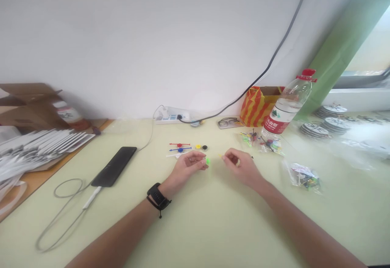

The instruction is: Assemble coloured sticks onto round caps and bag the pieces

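Observation:
My left hand [189, 165] pinches a small bright green plastic piece [208, 161] between thumb and fingertips. A short gap to the right, my right hand [240, 165] is closed on a thin yellow plastic piece [220, 155]; most of it is hidden by the fingers. Just beyond my left hand lie a red arrow spinner [179, 145] and a blue arrow spinner [180, 150], side by side. A white arrow [171, 155] beside them is partly covered by that hand. Near these rest a yellow round piece [198, 147] and a black round piece [204, 148].
Bags of coloured parts [305, 176] lie right, near a tilted-looking water bottle [283, 107] and striped bag [254, 107]. Stacked discs [315, 130] stand far right. Left are a phone [115, 166] with its cable and piled white pieces [39, 148]. A power strip [172, 116] lies by the wall.

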The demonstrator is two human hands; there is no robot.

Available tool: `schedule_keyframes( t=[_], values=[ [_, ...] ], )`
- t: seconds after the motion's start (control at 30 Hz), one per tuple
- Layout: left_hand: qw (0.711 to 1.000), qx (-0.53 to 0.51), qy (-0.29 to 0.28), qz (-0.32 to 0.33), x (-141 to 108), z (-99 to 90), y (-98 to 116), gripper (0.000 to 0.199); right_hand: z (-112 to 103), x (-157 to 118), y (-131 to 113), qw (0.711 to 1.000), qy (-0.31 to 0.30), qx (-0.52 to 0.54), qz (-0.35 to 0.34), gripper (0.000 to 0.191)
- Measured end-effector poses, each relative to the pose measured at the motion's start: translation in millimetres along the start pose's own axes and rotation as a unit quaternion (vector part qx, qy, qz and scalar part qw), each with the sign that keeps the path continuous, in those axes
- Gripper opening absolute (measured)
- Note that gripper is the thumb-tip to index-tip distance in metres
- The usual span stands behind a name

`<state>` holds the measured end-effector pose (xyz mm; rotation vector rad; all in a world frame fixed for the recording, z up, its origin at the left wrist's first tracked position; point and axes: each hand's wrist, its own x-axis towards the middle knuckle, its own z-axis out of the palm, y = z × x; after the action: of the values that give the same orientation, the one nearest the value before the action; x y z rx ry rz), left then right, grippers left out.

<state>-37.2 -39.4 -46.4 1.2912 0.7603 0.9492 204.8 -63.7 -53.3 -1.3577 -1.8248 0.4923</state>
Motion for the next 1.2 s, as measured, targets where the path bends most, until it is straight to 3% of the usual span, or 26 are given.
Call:
schedule_keyframes(
  t=[0.1, 0.2, 0.33, 0.53, 0.6, 0.7, 0.83, 0.93, 1.07, 1.2],
  values=[
    [0.999, -0.024, 0.007, -0.021, 1, -2.0, 0, 0.035, -21, 8, 19, 0.986, 0.052, -0.149, 0.047, 0.014],
    [0.998, -0.046, 0.007, -0.037, 1, -4.1, -1, 0.038, -35, 11, 32, 0.964, 0.04, -0.251, 0.083, 0.006],
    [0.993, -0.1, 0.028, -0.056, 3, -6.6, -1, 0.038, -37, 9, 37, 0.955, -0.013, -0.276, 0.104, 0.006],
    [0.982, -0.163, 0.025, -0.089, 5, -7.1, 9, 0.069, -33, 7, 41, 0.954, -0.045, -0.278, 0.104, 0.011],
    [0.988, -0.12, 0.049, -0.083, 5, -5.7, 9, 0.063, -33, 8, 43, 0.955, -0.05, -0.275, 0.104, 0.013],
    [0.996, 0.024, 0.074, -0.052, 3, -3.4, 1, 0.047, -35, 8, 46, 0.954, -0.052, -0.277, 0.103, 0.016],
    [0.978, 0.209, 0.01, 0.011, -1, -1.2, -8, 0.029, -35, 8, 47, 0.954, -0.055, -0.279, 0.096, 0.017],
    [0.951, 0.301, -0.024, 0.071, -5, -1.2, -8, 0.02, -35, 7, 45, 0.957, -0.048, -0.272, 0.085, 0.016],
    [0.892, 0.409, -0.023, 0.19, -6, -6.6, -5, 0.005, -33, 7, 43, 0.968, -0.028, -0.238, 0.068, 0.013],
    [0.841, 0.473, 0.031, 0.26, 1, -17.2, -6, 0.023, -29, 8, 42, 0.983, -0.001, -0.178, 0.035, 0.018]
  ],
)
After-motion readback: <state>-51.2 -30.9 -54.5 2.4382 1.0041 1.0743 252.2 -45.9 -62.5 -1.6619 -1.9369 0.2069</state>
